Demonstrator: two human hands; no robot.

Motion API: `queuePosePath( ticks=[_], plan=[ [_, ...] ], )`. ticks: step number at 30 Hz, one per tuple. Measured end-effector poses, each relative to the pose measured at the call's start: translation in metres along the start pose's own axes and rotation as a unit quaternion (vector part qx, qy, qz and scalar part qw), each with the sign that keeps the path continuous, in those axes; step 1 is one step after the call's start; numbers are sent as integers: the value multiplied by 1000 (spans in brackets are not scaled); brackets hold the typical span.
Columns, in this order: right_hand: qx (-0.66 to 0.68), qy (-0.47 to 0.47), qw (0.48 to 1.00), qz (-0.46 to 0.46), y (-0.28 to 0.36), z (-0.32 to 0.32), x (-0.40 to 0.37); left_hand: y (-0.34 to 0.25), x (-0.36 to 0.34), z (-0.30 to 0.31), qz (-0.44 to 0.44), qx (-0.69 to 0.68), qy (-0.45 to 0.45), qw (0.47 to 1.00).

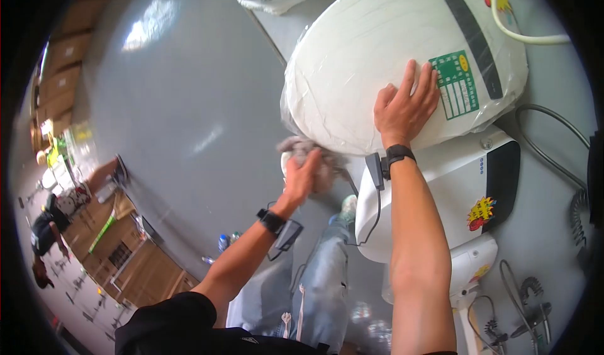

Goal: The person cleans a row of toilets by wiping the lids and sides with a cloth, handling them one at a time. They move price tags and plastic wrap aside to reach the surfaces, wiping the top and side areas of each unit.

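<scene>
A white toilet lid point(358, 59) wrapped in clear plastic fills the upper right, with a green printed label point(458, 84) and a dark strip point(469, 34) on it. My right hand point(408, 106) lies flat on the lid, fingers spread, its fingertips at the label's edge. At the lid's lower left edge, my left hand point(299, 177) grips a greyish cleaning rag point(314, 160), which is bunched up and slightly blurred. The rag touches the side of the toilet near the rim. Both wrists wear black straps with small cabled devices.
A second white toilet point(434, 185) with a dark end panel stands close below the lid. Hoses and spray handles point(535, 320) hang at the right. Cardboard boxes point(145, 267) and another person point(50, 223) are at the left. Bottles point(224, 242) stand on the grey floor point(189, 103).
</scene>
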State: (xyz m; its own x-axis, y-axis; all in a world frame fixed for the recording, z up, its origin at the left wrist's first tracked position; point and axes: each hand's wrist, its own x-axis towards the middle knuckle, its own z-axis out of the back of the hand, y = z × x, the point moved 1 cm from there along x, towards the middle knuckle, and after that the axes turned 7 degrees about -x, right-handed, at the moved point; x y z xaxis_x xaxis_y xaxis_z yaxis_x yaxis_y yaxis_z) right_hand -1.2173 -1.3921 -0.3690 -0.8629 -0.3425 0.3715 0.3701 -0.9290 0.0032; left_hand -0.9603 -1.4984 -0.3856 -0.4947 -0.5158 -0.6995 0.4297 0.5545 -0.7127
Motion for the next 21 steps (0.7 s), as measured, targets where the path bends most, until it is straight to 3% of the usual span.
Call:
queuePosePath(
  ticks=[3,7,8,10,13,15,16,21],
  plan=[
    [23,6,1000,-11,1,4,0,-59,19,51,-41,45,-98,993],
    [42,2,999,-24,0,3,2,-131,48,62,-164,97,-86,978],
    [37,14,999,-24,0,3,2,-139,56,50,-188,107,-10,976],
    [34,31,999,-24,0,6,2,-155,65,15,-302,266,94,911],
    [45,39,998,-31,-2,9,3,-155,88,-46,-411,578,210,673],
    [45,34,998,-43,-2,7,2,-164,100,-95,-481,653,211,546],
    [52,43,997,-42,-3,4,1,-165,111,-110,-472,637,214,570],
    [82,65,993,-51,-5,0,1,-206,156,-179,-546,613,214,530]
  ],
)
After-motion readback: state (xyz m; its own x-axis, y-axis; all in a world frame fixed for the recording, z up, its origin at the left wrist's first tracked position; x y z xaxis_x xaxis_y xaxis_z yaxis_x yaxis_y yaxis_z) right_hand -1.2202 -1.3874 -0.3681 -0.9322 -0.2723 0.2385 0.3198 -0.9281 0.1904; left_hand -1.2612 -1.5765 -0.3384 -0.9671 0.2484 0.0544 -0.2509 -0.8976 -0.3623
